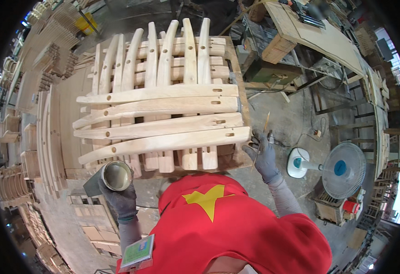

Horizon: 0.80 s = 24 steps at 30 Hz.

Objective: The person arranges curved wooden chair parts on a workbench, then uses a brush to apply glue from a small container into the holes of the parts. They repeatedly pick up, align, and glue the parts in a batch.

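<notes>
My left hand (123,202), in a grey glove, grips a round pot (117,176) with pale contents at the near left edge of the work table. In my right hand (266,159), also gloved in grey, is a thin wooden stick (267,121), held upright between the fingers beside the table's right edge. Between the hands lies a stack of curved wooden slats (172,139). The top slats run crosswise, each with a slot at its right end and a round hole toward its left. Lengthwise slats (166,59) lie under them.
A white fan (344,169) stands on the floor to the right, near cables. Beyond it is a wooden bench (318,39) with tools on top. More curved slats (49,141) lie on the left, and stacked wooden parts (10,182) line the far left.
</notes>
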Each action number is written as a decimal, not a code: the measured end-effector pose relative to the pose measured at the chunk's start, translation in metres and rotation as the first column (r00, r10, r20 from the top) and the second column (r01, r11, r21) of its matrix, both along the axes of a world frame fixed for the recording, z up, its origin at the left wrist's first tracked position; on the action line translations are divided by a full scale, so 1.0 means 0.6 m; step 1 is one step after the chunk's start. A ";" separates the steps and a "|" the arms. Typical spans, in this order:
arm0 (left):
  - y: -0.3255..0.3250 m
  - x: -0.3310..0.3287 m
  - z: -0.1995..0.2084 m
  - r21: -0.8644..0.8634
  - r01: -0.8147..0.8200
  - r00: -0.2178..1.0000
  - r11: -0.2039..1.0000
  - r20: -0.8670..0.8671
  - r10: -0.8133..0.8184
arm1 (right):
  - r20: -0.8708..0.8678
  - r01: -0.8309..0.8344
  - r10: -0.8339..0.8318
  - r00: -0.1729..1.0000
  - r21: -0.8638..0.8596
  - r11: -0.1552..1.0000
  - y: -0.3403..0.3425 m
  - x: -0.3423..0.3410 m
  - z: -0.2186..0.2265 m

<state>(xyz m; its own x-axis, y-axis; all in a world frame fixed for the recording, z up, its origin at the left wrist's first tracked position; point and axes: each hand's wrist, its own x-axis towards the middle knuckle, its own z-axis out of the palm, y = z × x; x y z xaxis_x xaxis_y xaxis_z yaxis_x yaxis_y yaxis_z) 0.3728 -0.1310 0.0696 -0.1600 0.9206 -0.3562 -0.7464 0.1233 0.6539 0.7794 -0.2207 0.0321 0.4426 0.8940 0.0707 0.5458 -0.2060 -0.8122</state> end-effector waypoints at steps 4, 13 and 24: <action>0.038 0.000 0.004 0.042 0.024 0.999 0.999 0.031 -0.025 | -0.104 -0.027 0.027 0.994 -0.005 1.000 0.015 0.001 -0.022; 0.136 0.023 0.001 0.063 0.166 0.985 0.984 0.027 -0.168 | -0.289 0.027 0.027 0.957 0.183 0.983 0.084 0.004 -0.018; 0.399 0.088 -0.034 0.297 0.325 0.939 0.898 0.011 -0.344 | 0.034 0.008 -0.020 0.999 0.309 0.951 0.331 0.091 -0.030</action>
<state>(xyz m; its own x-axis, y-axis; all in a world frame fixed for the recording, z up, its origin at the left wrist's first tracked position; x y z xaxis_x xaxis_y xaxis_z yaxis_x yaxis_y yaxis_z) 0.4254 0.1085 0.0491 0.1888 0.9796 -0.0686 -0.7338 0.1871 0.6531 0.8341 -0.0223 0.0141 0.4466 0.8198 0.3586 0.5753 0.0439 -0.8168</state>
